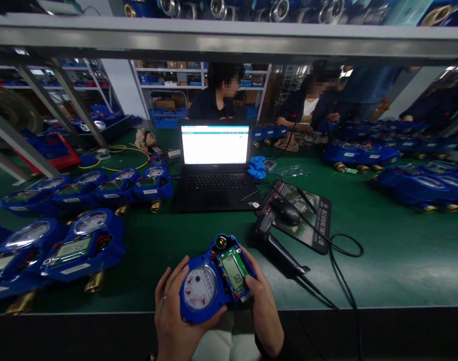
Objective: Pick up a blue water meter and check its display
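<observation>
Nearest, at table (383, 260) front edge: blue water meter (213, 281) held in both hands, cover off, white dial face on the left half, green circuit board with LCD on the right half, tilted up toward the camera. Left hand (172, 311) cupped under and around dial side, fingers curled onto the meter's lower rim, ring on one finger. Right hand (264, 311) gripping board side, thumb pressed at LCD edge, fingers wrapped behind. Both sets of fingers closed on the meter, meter lifted just off the green mat.

Just right of meter: black handheld scanner (274, 240) lying on the table, handle pointing toward the near edge, cable (345, 250) looping off to the right. Behind it, mouse (287, 213) on printed mouse pad (315, 225).

Left side: row of open blue meters (78, 245) with brass fittings, lying close together near the edge; second row (101, 188) further back.

Centre, further back: open laptop (214, 170), screen lit white. Blue cloth (257, 167) just beside its right corner. Yellow wire (116, 150) coiled left of laptop.

Right, far: more blue meters (420, 183) in rows.

Far side of table: two seated people (217, 100), dark tops, faces blurred. Shelving (168, 80) with boxes behind. Metal shelf (229, 37) overhead.
</observation>
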Available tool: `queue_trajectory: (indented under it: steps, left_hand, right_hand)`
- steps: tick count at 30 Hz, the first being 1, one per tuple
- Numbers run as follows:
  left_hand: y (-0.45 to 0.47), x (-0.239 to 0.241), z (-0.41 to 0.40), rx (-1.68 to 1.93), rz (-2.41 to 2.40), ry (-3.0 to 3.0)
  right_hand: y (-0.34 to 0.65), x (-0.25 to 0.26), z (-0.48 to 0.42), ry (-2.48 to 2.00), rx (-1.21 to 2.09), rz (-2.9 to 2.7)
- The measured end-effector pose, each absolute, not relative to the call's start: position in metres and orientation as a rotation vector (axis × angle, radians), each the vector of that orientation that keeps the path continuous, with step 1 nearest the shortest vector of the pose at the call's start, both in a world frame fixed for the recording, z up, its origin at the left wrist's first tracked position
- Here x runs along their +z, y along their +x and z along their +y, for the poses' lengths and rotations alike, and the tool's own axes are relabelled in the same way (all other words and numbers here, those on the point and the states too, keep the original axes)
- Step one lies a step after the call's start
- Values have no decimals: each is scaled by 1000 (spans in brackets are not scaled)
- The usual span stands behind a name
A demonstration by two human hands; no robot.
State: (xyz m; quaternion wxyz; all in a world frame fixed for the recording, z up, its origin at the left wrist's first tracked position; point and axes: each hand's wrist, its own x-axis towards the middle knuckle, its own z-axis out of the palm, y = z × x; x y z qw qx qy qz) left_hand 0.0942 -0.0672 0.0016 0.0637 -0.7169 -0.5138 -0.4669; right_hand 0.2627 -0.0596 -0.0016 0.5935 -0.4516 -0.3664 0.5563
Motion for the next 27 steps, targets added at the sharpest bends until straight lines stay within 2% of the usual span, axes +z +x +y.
queue_trajectory:
  steps: [27]
  left_hand:
    - [95,2,-67,-1401,-1524,-2174]
  right_hand:
    - [263,-2,-61,-1074,1245,-900]
